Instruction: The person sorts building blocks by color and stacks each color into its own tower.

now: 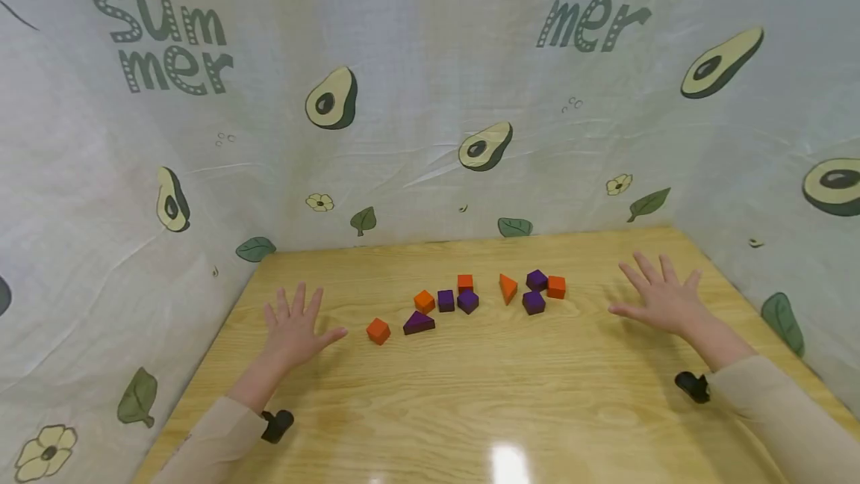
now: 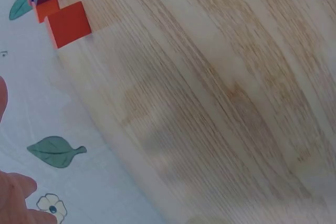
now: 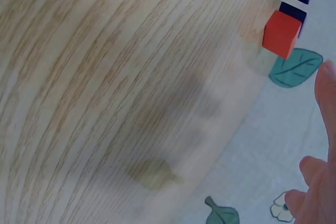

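My left hand (image 1: pixel 293 332) has its fingers spread over the left part of the table and holds nothing. An orange cube (image 1: pixel 378 332) lies nearest to it, with a purple triangular block (image 1: pixel 419 323) just beyond. Spread out in the same way, my right hand (image 1: pixel 665 302) is over the table's right side. Its nearest block is a red-orange cube (image 1: pixel 556 287), touching or close beside purple blocks (image 1: pixel 534 302). Between the hands are also an orange triangular block (image 1: pixel 508 288), an orange block (image 1: pixel 425 301), a purple cube (image 1: pixel 446 300), a purple block (image 1: pixel 468 301) and a red-orange cube (image 1: pixel 465 284).
The wooden table (image 1: pixel 457 402) reflects a bright light near its front edge. A white cloth (image 1: pixel 403 193) printed with avocados, leaves and lettering rises behind it and along both sides. A dark wrist device shows under the left sleeve (image 1: pixel 218 435) and another under the right sleeve (image 1: pixel 773 394).
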Demonstrator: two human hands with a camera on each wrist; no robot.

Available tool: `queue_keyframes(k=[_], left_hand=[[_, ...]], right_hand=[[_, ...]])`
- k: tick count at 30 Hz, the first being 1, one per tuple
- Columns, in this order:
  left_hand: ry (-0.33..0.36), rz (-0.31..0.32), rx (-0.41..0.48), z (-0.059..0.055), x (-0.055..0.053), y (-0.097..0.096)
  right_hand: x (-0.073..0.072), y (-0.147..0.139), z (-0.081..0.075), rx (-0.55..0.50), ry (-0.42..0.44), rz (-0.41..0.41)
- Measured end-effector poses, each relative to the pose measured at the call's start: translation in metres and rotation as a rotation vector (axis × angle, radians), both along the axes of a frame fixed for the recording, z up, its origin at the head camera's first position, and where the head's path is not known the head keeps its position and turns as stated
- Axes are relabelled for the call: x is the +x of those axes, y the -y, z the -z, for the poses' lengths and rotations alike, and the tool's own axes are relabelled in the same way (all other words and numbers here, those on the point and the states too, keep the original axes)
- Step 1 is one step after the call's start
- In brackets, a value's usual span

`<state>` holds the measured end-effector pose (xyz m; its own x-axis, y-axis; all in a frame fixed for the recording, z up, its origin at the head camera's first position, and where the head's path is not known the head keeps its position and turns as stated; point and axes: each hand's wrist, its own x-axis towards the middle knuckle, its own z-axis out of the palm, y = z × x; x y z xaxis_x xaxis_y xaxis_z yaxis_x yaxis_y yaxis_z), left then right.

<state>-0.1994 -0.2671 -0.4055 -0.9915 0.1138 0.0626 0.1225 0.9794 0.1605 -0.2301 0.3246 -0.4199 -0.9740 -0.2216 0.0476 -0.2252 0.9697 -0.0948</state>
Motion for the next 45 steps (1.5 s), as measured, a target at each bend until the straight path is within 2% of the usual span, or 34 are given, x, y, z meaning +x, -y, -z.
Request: queue_keyframes(k=[11, 15, 18, 22, 26, 30, 36, 42, 45], left_hand=[[0.018, 0.002, 0.021, 0.004, -0.001, 0.003], [0.019, 0.014, 0.028, 0.004, -0.004, 0.001], [0.017, 0.038, 0.066, 0.004, -0.007, -0.007], [-0.033, 0.07, 0.124, 0.002, -0.013, -0.028], [-0.055, 0.066, 0.206, -0.004, -0.019, -0.056], [0.006, 0.039, 0.317, -0.006, -0.023, -0.085], [0.061, 0.033, 0.479, 0.005, -0.027, -0.124], [0.035, 0.073, 0.497, 0.008, -0.027, -0.158], [0.03, 0.053, 0.509, 0.009, -0.029, -0.173]], right_hand=[[-0.004, 0.007, 0.004, -0.017, 0.019, -0.026], [-0.008, 0.014, 0.004, -0.005, -0.014, -0.051], [-0.011, 0.022, 0.003, 0.007, -0.046, -0.069], [-0.015, 0.035, 0.0, -0.024, -0.063, -0.094], [-0.021, 0.053, 0.0, -0.074, -0.091, -0.108], [-0.027, 0.077, 0.002, -0.151, -0.126, -0.107], [-0.028, 0.116, 0.007, -0.31, -0.153, -0.104], [-0.027, 0.156, 0.013, -0.399, -0.179, -0.093], [-0.029, 0.172, 0.014, -0.425, -0.177, -0.079]])
